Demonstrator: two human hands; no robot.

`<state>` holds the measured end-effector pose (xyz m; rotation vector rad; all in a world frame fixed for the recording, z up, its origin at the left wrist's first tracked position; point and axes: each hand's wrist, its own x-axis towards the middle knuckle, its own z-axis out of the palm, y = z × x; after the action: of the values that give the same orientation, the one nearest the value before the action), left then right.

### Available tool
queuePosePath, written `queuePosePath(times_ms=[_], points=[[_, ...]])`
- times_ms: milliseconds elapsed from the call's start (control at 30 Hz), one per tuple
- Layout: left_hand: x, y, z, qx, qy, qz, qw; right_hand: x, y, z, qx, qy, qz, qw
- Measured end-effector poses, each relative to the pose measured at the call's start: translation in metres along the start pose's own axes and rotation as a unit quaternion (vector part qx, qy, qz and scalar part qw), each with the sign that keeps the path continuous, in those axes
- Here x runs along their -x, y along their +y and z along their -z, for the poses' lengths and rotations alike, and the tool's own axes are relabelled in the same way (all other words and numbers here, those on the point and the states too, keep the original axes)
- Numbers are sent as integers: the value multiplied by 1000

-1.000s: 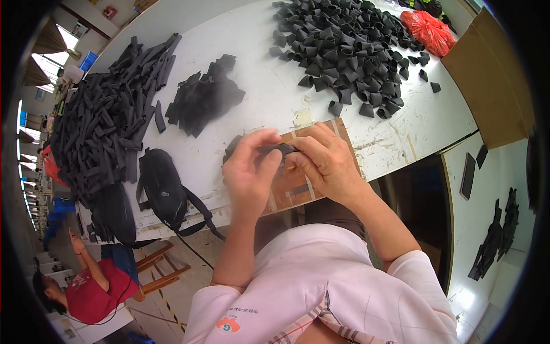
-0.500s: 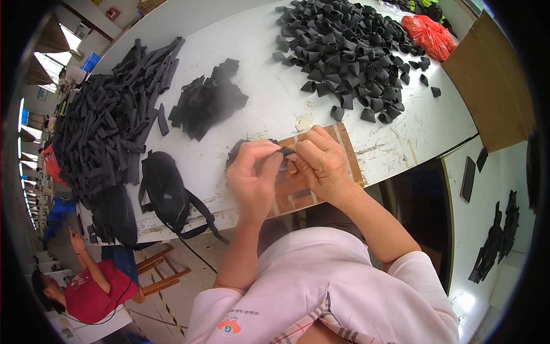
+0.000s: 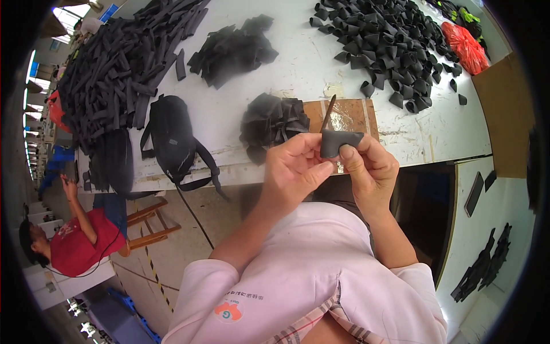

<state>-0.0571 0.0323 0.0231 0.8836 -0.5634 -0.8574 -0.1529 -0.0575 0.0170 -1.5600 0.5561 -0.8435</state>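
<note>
Both hands are raised together just above the near edge of the white counter (image 3: 298,63), working on one small folded piece of black material (image 3: 339,141). The left hand (image 3: 295,172) has its grip pinching the left side of the piece between thumb and fingertips. The right hand (image 3: 372,172) pinches the right side, its thumb pressed on the lower face of the piece and its fingers curled behind. A thin dark stick (image 3: 328,113) rises from the top of the piece, tilted slightly to the right; how it is held cannot be told.

Just beyond the hands on the counter lies a brown board (image 3: 355,117), and touching its left edge is a small heap of black cut pieces (image 3: 272,123). Farther away at the middle sits another heap of flat black pieces (image 3: 232,49). At the far right spreads a wide pile of curled black pieces (image 3: 389,40), with a red bag (image 3: 467,46) beside it. At the far left is a large pile of long black strips (image 3: 123,63), and near it a black bag with straps (image 3: 172,140) rests at the counter's near edge.

On the floor at the left, well apart, another person in a red shirt (image 3: 74,246) sits.
</note>
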Motion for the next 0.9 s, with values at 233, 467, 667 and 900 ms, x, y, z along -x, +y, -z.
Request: queuePosePath(times_ms=[233, 467, 667, 900], points=[[29, -28, 22, -151, 84, 125, 977, 21, 17, 4, 48, -76, -84, 992], [47, -66, 132, -521, 270, -58, 808, -94, 9, 65, -10, 57, -118, 991], [25, -71, 155, -672, 296, 88, 673, -41, 43, 45, 47, -12, -166, 985], [45, -44, 130, -373, 318, 106, 865, 14, 53, -19, 174, -254, -143, 941]])
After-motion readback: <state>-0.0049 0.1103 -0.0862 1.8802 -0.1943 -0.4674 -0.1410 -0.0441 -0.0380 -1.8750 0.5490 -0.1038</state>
